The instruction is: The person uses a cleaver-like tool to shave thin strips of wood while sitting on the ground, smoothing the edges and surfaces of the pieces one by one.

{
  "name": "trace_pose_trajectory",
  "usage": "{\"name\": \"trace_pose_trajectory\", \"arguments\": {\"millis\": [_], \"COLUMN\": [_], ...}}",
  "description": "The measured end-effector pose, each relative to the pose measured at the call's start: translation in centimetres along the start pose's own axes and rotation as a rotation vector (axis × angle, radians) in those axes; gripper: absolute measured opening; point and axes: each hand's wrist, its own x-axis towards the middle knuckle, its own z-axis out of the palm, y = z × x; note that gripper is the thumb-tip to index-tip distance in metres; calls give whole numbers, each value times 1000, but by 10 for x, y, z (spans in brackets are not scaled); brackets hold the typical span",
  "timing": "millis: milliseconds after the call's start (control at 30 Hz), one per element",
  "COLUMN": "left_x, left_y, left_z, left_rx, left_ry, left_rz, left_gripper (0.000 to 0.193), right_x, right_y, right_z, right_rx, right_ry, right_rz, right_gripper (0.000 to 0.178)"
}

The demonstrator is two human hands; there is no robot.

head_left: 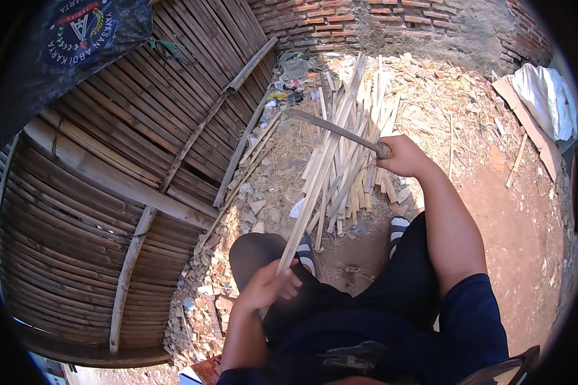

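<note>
Bamboo slat (313, 196), long and pale, slants through the middle of the scene, its near end at the left hand and its far part over a heap of similar strips. At the far left hangs a dark banner (19, 83) with a round emblem, and below it a wall of weathered bamboo laths (64, 244), crossed by thicker poles, fills the left side. Rubble (225, 282) lies along the foot of that wall. Just right of it, near the left knee, the left hand (268, 284) has its fingers curled round the slat's near end. Beside the slat the left sandal (306, 253) shows in part. Farther off, the slat heap (359, 170) spreads over straw and stones before a red brick wall (327, 19). Across the slat, in the view, lies the blade of a machete (334, 128), its tip toward the left; whether the two touch, I cannot tell. The right hand (399, 156) is closed firmly on the machete's handle, right of the heap, with the right sandal (397, 231) nearer. At the far right, a white sack (546, 99) rests by a brown sheet (526, 125), above bare reddish ground (494, 218).
</note>
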Motion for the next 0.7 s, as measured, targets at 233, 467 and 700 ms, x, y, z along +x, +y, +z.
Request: {"name": "trace_pose_trajectory", "arguments": {"millis": [233,467,700], "left_x": [-7,-3,-1], "left_y": [8,6,5], "left_z": [3,-1,0], "left_rx": [107,77,40], "left_ry": [21,0,-25], "left_rz": [-43,-12,-4], "left_gripper": [44,42,41], "right_x": [-24,13,-16], "right_y": [-87,27,-38], "right_z": [-7,-24,-14], "right_rx": [-257,81,-212], "right_ry": [-380,114,-210], "right_rz": [-295,190,-97], "right_gripper": [42,41,44]}}
